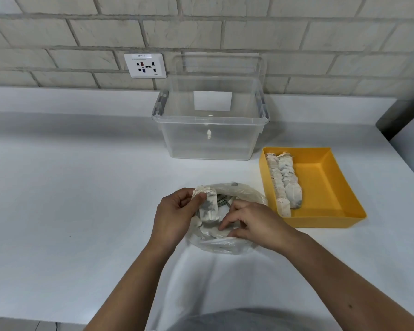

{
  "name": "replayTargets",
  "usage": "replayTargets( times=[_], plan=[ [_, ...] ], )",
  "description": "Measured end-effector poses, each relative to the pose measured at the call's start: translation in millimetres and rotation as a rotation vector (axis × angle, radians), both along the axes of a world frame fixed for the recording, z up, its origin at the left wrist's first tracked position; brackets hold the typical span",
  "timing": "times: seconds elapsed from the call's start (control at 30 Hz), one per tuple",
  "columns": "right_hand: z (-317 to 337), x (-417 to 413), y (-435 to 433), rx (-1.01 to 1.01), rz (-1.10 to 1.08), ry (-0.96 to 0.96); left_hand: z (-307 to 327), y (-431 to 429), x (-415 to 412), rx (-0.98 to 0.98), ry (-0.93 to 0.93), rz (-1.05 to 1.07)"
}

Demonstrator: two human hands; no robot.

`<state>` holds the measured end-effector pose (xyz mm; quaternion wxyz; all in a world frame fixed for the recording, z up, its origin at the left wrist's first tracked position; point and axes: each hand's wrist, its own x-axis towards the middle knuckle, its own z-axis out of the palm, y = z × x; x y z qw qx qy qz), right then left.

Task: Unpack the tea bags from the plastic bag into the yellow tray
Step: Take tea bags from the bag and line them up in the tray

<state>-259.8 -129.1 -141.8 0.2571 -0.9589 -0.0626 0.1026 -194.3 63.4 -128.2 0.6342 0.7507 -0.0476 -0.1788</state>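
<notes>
A crumpled clear plastic bag (246, 194) lies on the white counter in front of me, with loose tea bags inside. My left hand (175, 216) holds a stack of white tea bags (209, 207) upright over the bag's opening. My right hand (253, 223) reaches into the bag, its fingers bent onto the tea bags (213, 231) lying there; whether it grips one I cannot tell. To the right stands the yellow tray (330, 187), with two rows of tea bags (285, 182) packed along its left side.
A clear plastic storage tub (210, 137) stands behind the bag against the brick wall. A wall socket (145, 65) sits to its left. The counter's right edge runs past the tray, with a dark object (402, 118) at the far right corner.
</notes>
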Motion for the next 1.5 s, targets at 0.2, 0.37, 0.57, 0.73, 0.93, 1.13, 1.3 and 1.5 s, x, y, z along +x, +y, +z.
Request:
replayTargets(
  times=[0.2, 0.37, 0.57, 0.73, 0.93, 1.13, 1.3, 1.5],
  plan=[
    [-5.0, 2.2, -1.3, 0.052, -0.042, -0.014, -3.9, 0.1, 1.4, 0.011, -0.002, -0.011],
    [-2.8, 17.8, 1.7, 0.049, 0.084, 0.062, -1.6, 0.5, 0.9, 0.018, 0.011, 0.01],
    [-17.8, 34.2, 12.2, -0.019, 0.193, 0.104, -0.5, 5.9, 0.5, 0.007, 0.052, 0.028],
    [-22.1, 28.3, 14.4, -0.051, 0.129, -0.029, -2.1, 7.0, 1.8, -0.005, 0.068, 0.037],
    [-30.5, 16.1, 15.2, -0.056, 0.122, -0.325, -4.3, 9.7, 1.7, -0.012, 0.072, 0.041],
    [2.1, -11.7, 11.1, 0.714, -0.42, -0.188, 5.0, 8.2, -0.5, -0.02, -0.001, 0.042],
    [28.0, -21.9, 7.0, 1.49, -0.729, 0.374, 14.4, -13.6, -15.7, 0.005, -0.024, -0.028],
    [33.5, -31.6, -0.1, 1.498, -0.805, 0.43, 12.4, -30.0, -30.5, 0.074, -0.04, -0.043]
  ],
)
